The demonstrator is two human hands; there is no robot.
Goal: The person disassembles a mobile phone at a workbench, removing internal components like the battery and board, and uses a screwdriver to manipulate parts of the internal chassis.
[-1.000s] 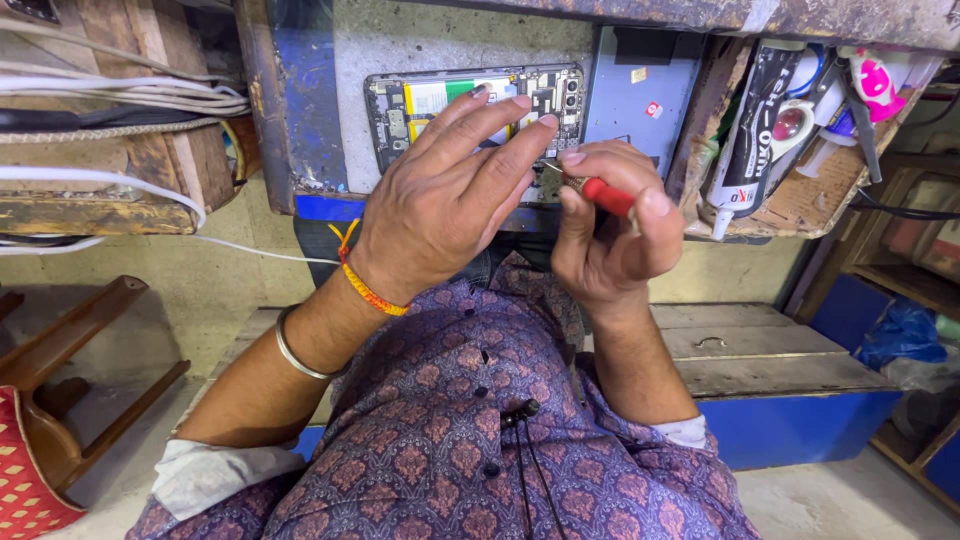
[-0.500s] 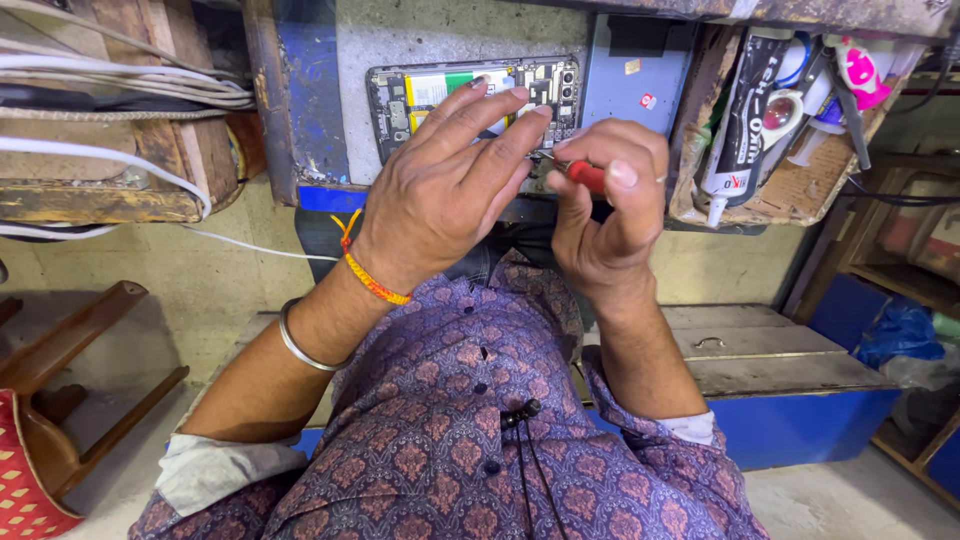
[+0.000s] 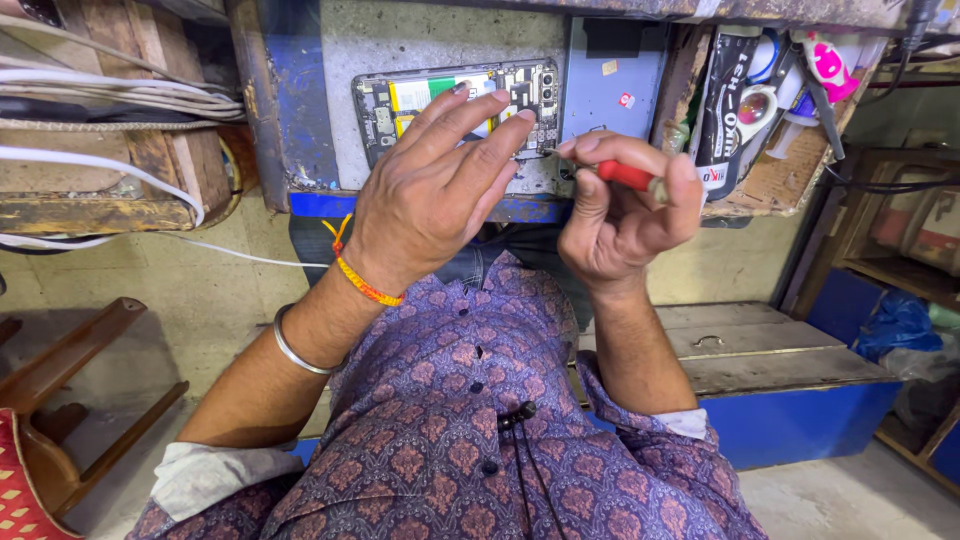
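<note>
Your opened smartphone [image 3: 455,105] lies back-cover-off on the grey bench [image 3: 420,35], right at its blue front edge, green-and-white battery and dark circuit boards exposed along its length, the frame scuffed and dusty. Your left hand [image 3: 430,195] lies flat over the phone's lower half, fingers spread and pressing it down, closed on nothing. Your right hand [image 3: 620,215] has its grip pinched tight around a red-handled screwdriver [image 3: 625,175], thumb capping the end, the thin metal tip touching the phone's right end, just beside your left fingertips. The tip is partly hidden, so you cannot tell which screw or part it meets. The likely trouble from here: the blade could skate off a small screw and gouge the board or nick the battery, since the tip works so close to both; the phone sits at the bench edge, so a loosened hold might let it slide off toward your lap, and a freed screw could drop to the floor. A grey-blue panel [image 3: 610,75], possibly the phone's back cover, rests just right of the phone. Farther right, a wooden tray [image 3: 790,165] holds glue tubes [image 3: 740,100] and other supplies. White cables [image 3: 110,165] drape over a wooden box on the left, and a wooden stool [image 3: 70,360] stands on the floor below.
</note>
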